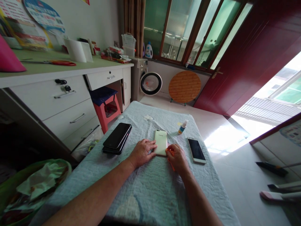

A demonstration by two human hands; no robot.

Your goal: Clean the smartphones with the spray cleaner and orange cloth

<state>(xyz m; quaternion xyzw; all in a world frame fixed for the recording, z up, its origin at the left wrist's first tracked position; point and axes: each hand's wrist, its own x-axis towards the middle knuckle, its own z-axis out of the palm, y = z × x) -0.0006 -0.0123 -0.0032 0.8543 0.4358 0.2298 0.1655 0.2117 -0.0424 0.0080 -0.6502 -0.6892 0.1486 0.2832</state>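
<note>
A pale gold phone [161,142] lies back up on a cloth-covered table, its camera end pointing away from me. My left hand [143,152] grips its left side, fingers on the edge and thumb near the lower corner. My right hand [178,158] is closed around a slim orange plastic tool [172,153], whose tip meets the phone's right edge near the bottom. Most of the tool is hidden by my fingers. Right of that hand lies a white phone [197,150], dark screen up. A small spray bottle [182,127] with a white cap stands behind it.
Black phones [117,136] sit stacked at the left of the blue cloth [141,185]. A green waste bin [68,166] stands by the table's left side. Beyond are a white desk [47,94], a red stool [107,110] and a washing machine with its door [151,83] open.
</note>
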